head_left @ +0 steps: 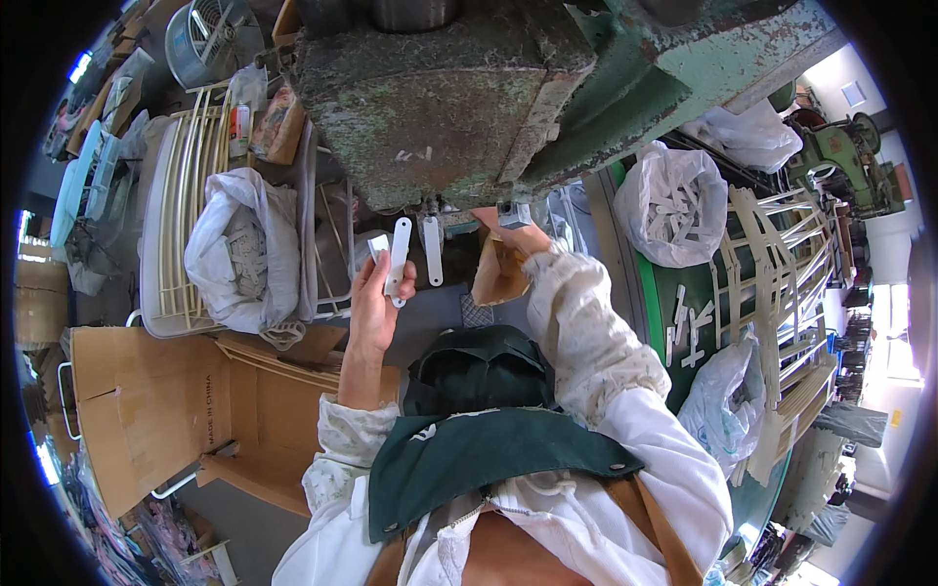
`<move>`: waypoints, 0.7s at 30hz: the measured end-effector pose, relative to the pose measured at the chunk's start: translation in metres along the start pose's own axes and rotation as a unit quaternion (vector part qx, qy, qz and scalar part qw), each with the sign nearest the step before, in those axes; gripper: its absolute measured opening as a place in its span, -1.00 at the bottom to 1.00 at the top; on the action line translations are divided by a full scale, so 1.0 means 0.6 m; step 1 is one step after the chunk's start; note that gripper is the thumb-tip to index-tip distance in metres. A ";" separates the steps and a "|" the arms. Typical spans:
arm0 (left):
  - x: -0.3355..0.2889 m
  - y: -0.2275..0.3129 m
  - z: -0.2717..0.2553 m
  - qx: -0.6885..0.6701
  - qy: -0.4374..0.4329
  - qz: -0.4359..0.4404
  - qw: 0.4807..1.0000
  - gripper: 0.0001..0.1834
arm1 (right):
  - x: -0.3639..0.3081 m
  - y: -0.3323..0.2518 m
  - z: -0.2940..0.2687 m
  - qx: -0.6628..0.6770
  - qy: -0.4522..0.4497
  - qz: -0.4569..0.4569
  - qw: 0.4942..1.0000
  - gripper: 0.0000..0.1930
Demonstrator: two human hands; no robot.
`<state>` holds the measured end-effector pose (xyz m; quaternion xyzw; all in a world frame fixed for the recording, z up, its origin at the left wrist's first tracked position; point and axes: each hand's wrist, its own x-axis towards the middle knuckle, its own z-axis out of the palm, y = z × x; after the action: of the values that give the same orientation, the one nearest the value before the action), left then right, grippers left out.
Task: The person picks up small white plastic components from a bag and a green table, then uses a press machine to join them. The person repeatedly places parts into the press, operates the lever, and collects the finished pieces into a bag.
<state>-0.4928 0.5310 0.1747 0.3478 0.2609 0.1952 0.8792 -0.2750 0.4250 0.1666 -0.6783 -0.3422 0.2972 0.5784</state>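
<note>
My left hand [369, 308] is closed around a white flat strip [400, 256] with rounded ends and small holes. A second white piece [379, 244] pokes up between its thumb and fingers. Just to the right, a similar white strip [433, 252] stands under the head of the big worn press [440, 117]. My right hand [528, 239] reaches in at the press, beside a bent brown sheet [499, 273] that looks like cardboard. Its fingertips are partly hidden there, so whether they grip anything does not show.
On the left stand a white sack [210, 239] of small pale parts and an open cardboard box [147, 410]. To the right, another sack [640, 210] of white strips sits by a green surface [664, 293] with loose strips. Pale metal frames [782, 293] stack beyond.
</note>
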 end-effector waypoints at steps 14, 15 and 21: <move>-0.016 0.012 0.013 0.289 0.043 0.133 0.947 -0.85 | -0.058 -0.111 0.028 0.014 -0.046 -0.015 0.999 -0.84; -0.028 0.013 0.006 0.334 0.025 0.130 0.933 -0.86 | -0.079 -0.120 0.028 0.028 -0.067 0.009 0.997 -0.81; -0.038 0.018 0.024 0.297 0.009 0.118 0.947 -0.83 | -0.134 -0.101 0.043 -0.050 -0.071 0.044 0.995 -0.77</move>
<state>-0.5041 0.5192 0.1989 0.6200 0.2717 0.2144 0.7042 -0.3501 0.3806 0.2232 -0.6982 -0.3665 0.3524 0.5040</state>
